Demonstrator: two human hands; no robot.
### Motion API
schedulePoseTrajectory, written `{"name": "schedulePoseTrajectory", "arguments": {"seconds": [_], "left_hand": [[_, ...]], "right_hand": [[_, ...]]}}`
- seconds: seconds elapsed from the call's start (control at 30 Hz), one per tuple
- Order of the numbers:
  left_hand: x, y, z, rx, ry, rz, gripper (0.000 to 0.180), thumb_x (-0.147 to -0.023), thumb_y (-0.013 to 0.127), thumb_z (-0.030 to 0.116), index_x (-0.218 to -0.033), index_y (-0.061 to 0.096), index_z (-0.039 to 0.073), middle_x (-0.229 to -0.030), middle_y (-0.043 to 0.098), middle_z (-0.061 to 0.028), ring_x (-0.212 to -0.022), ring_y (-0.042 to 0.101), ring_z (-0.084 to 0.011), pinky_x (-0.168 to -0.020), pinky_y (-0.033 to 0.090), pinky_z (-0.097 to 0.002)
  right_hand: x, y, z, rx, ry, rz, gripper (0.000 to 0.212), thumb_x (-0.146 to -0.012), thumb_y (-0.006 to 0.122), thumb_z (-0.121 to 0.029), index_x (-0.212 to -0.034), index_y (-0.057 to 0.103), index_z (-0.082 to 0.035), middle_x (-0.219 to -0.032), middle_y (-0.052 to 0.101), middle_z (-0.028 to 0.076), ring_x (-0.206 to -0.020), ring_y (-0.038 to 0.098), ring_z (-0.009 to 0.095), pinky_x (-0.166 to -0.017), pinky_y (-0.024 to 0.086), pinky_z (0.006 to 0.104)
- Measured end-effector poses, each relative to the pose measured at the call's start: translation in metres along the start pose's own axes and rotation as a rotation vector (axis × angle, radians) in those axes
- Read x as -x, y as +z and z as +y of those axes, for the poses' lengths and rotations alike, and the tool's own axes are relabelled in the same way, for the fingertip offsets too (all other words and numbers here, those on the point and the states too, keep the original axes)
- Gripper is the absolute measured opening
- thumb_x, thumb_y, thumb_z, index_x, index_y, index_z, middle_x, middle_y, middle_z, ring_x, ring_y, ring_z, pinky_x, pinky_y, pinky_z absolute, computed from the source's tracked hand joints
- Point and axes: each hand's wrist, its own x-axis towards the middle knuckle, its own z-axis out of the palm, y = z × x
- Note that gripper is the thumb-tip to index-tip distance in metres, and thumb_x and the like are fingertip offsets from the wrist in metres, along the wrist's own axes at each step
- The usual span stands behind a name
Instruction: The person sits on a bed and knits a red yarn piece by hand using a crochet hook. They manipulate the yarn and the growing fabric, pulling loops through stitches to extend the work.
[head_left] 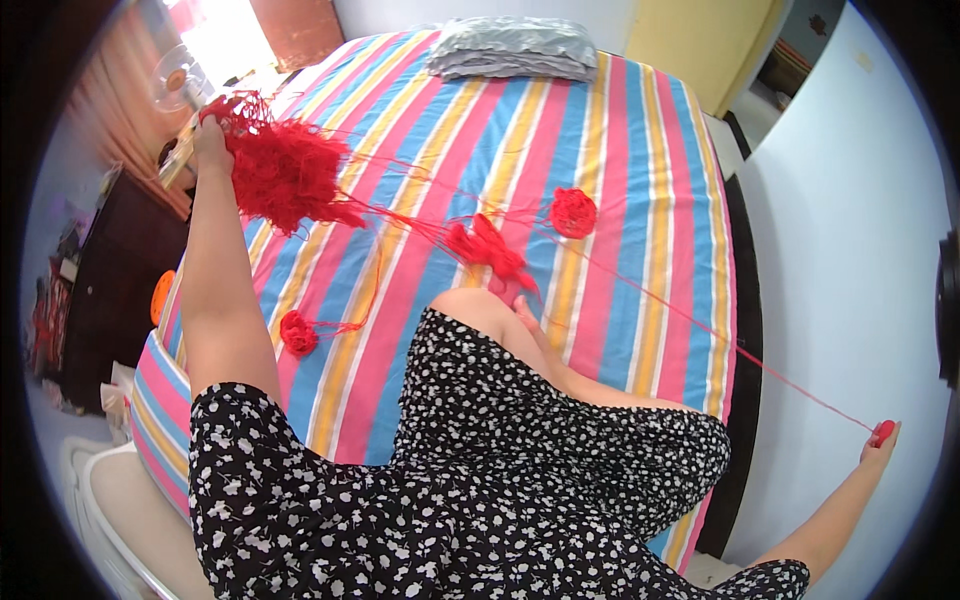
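My left hand (213,138) reaches out to the far left, closed at the edge of a large, shaggy tangle of red yarn (290,175). My right hand (880,442) is stretched to the far right, closed on a small red yarn ball (885,430). A single taut strand (690,318) crosses the bed to that ball. A round yarn ball (573,213) rests on the bedspread, and a smaller yarn ball (298,333) lies nearer on the left. Beside my knee sits a loose yarn bundle (487,248), joined to the tangle by several strands.
Under the yarn is a bed with a striped bedspread (640,200). A folded grey quilt (515,48) lies at its far end. A fan (180,78) and a dark cabinet (125,270) stand to the left. The white wall (840,230) runs close along the right side.
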Motion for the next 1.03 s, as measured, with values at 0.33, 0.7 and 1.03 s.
{"name": "schedulePoseTrajectory", "arguments": {"seconds": [0.33, 0.7, 1.03], "left_hand": [[0.056, -0.135, -0.066, -0.605, -0.188, 0.009, 0.02, -0.085, 0.042, 0.016, -0.091, 0.06, 0.011, -0.063, 0.05, 0.0025, -0.051, 0.043, -0.0067, -0.047, 0.034, -0.0227], [0.11, -0.012, -0.037, -0.273, -0.361, -0.309, 0.022, -0.086, 0.043, 0.014, -0.1, 0.06, 0.008, -0.064, 0.048, 0.0043, -0.048, 0.035, -0.0061, -0.045, 0.032, -0.0227], [0.104, 0.044, 0.033, -0.041, -0.314, -0.454, 0.004, -0.083, 0.048, 0.01, -0.084, 0.051, 0.007, -0.065, 0.041, -0.0014, -0.056, 0.038, -0.0101, -0.058, 0.034, -0.0249]], "right_hand": [[-0.105, 0.027, -0.057, -0.237, -0.331, 0.033, 0.049, -0.082, 0.068, -0.027, -0.117, 0.048, 0.001, -0.112, 0.054, 0.015, -0.1, 0.056, 0.026, -0.078, 0.056, 0.0322], [0.228, 0.272, 0.017, -0.093, -0.241, -0.845, 0.051, -0.084, 0.066, -0.023, -0.12, 0.044, 0.006, -0.121, 0.048, 0.015, -0.113, 0.05, 0.025, -0.1, 0.043, 0.0317], [0.431, 0.372, 0.141, 0.0, 0.02, -1.312, 0.034, -0.083, 0.066, -0.02, -0.113, 0.053, -0.008, -0.101, 0.059, 0.005, -0.089, 0.059, 0.013, -0.082, 0.05, 0.0252]]}}
